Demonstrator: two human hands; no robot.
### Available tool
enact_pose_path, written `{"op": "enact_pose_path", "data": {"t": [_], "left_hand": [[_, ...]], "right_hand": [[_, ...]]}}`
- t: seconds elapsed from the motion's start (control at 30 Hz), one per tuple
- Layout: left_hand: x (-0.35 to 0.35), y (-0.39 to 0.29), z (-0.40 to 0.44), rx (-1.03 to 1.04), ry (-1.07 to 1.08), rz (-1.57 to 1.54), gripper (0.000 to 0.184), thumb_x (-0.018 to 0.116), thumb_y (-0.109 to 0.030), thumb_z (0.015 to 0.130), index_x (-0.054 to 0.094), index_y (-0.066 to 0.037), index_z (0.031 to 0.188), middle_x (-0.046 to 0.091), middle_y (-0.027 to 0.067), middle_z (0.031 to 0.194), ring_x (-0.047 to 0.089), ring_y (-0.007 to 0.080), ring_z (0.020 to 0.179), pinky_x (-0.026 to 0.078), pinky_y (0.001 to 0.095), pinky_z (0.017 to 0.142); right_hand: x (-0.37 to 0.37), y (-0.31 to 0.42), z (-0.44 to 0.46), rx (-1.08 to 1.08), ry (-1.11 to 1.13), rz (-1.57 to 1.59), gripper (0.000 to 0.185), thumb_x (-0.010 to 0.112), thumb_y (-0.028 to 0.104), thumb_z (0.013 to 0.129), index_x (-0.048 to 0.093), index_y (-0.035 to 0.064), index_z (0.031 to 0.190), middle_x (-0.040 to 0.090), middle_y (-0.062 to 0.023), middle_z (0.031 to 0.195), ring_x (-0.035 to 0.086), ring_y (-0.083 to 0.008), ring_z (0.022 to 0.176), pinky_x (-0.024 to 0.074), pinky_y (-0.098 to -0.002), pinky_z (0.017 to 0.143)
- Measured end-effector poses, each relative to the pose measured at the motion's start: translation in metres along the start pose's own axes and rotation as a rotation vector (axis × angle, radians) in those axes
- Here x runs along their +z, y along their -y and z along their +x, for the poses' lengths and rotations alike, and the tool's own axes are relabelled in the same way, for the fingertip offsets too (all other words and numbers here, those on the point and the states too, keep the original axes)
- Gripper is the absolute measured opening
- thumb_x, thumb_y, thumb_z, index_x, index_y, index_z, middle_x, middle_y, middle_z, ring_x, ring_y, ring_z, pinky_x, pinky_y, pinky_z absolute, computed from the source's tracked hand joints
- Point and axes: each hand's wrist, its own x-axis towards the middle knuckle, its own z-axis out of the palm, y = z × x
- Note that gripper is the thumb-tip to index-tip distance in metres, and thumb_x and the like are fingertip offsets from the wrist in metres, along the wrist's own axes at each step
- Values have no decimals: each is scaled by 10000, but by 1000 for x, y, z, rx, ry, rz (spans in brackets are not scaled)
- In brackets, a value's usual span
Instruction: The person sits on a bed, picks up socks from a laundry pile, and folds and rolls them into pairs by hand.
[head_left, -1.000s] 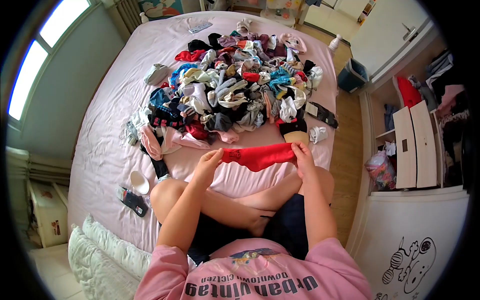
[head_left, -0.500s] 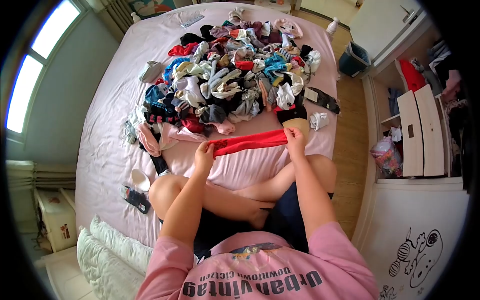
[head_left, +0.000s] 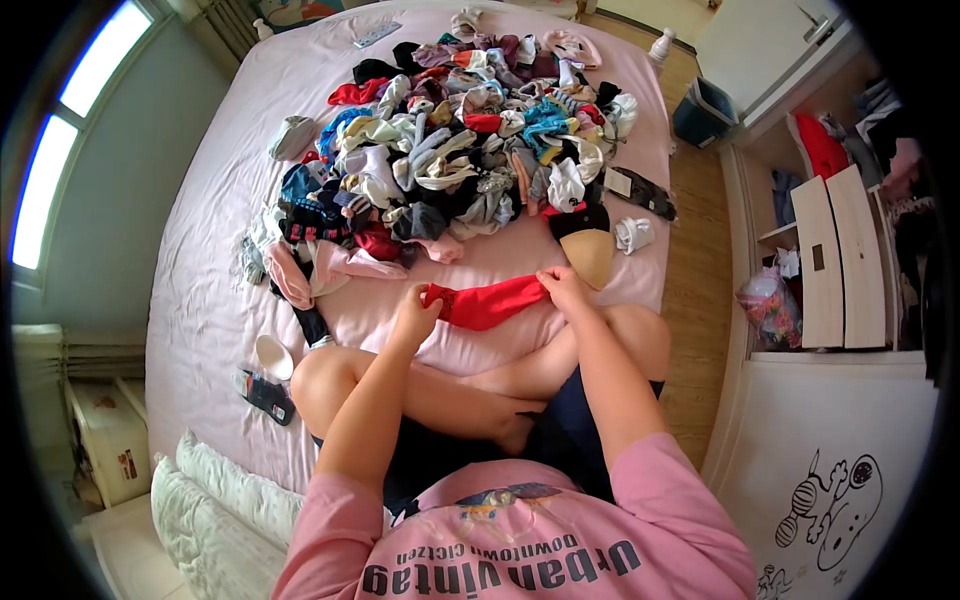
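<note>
A red sock (head_left: 490, 304) hangs between my two hands above the bed, sagging a little in the middle. My left hand (head_left: 414, 312) pinches its left end, where a darker patch shows. At the other end, the fingers of my right hand (head_left: 563, 287) are closed on the fabric. Just beyond the hands lies a big heap of mixed socks (head_left: 450, 170) in many colours. A beige cup-shaped piece (head_left: 587, 258) rests by the heap's right edge, close to my right hand. Pink fabric (head_left: 350, 264) lies at the heap's near left.
The pink bed sheet (head_left: 210, 260) spreads under everything. A white cup-shaped piece (head_left: 274, 357) and a dark packaged item (head_left: 265, 397) lie by my left knee. At right are a balled white sock (head_left: 633, 235), a dark packet (head_left: 645, 194), a bin (head_left: 704, 115) and open shelves with drawers (head_left: 822, 260).
My hands have come closer together, the right one moving left. The red sock was stretched taut and now hangs slacker and wider.
</note>
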Motion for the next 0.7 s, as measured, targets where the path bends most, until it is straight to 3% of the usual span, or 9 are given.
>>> {"op": "enact_pose_path", "data": {"t": [0.07, 0.2, 0.23, 0.3, 0.4, 0.5, 0.63, 0.67, 0.7], "left_hand": [[-6, -30, -16, 2, -156, 303, 456, 598, -186, 763, 447, -5, 1154, 496, 151, 1129, 516, 280, 991, 411, 384, 855], [6, -53, -37, 520, 83, 677, 683, 644, -279, 685, 358, -21, 1249, 302, 163, 1330, 305, 310, 1219, 303, 403, 973], [15, -55, -45, 626, 132, 750, 727, 652, -311, 668, 345, -22, 1260, 288, 145, 1345, 270, 302, 1243, 274, 408, 996], [19, -60, -52, 454, 354, 881, 754, 632, -424, 682, 306, -189, 1319, 160, 150, 1400, 174, 383, 1269, 189, 525, 1001], [10, -67, -56, 164, 561, 1012, 737, 584, -582, 673, 254, -426, 1313, -25, 157, 1434, 58, 479, 1269, 148, 659, 931], [-1, -77, -51, 82, 660, 904, 773, 591, -607, 646, 265, -404, 1316, -12, 169, 1431, 63, 480, 1268, 155, 652, 936], [-10, -91, -48, 203, 461, 757, 761, 595, -613, 629, 327, -368, 1299, 68, 185, 1420, 78, 467, 1270, 153, 686, 906], [-16, -99, -52, 423, 157, 710, 576, 616, -477, 697, 477, -246, 1205, 354, 216, 1295, 342, 404, 1184, 313, 588, 884], [-18, -99, -42, 446, 191, 496, 491, 616, -411, 714, 510, -203, 1146, 427, 207, 1203, 413, 378, 1102, 356, 533, 847]], "right_hand": [[5, -2, 2, -97, -169, -69, 264, 624, 239, 755, 572, 59, 941, 605, -67, 824, 568, -198, 743, 449, -310, 680], [3, 48, -37, -432, -287, -493, 375, 656, 257, 695, 560, 103, 1022, 548, -100, 1047, 519, -230, 958, 417, -345, 810], [5, 56, -47, -521, -172, -609, 426, 664, 273, 684, 544, 122, 1064, 492, -106, 1124, 466, -244, 1028, 380, -372, 857], [11, 62, -64, -695, 71, -839, 532, 680, 304, 663, 513, 162, 1147, 380, -118, 1278, 361, -270, 1170, 307, -426, 952], [10, 51, -79, -429, 191, -1096, 649, 677, 364, 663, 427, 240, 1249, 208, -131, 1386, 172, -330, 1277, 162, -522, 1012], [10, 56, -65, -257, 309, -1136, 737, 672, 400, 664, 330, 307, 1310, 56, -132, 1428, 31, -350, 1307, 58, -557, 1021], [1, 55, -23, -354, 61, -524, 412, 674, 348, 678, 596, 182, 1047, 444, -184, 1224, 433, -302, 1124, 327, -415, 942], [-6, 74, -10, -496, -44, -302, 207, 643, 250, 721, 633, 87, 848, 582, -139, 1003, 556, -255, 893, 432, -338, 775], [-9, 64, 21, -538, -94, -171, 152, 613, 182, 746, 615, 44, 810, 611, -101, 851, 571, -223, 752, 449, -312, 668]]}}
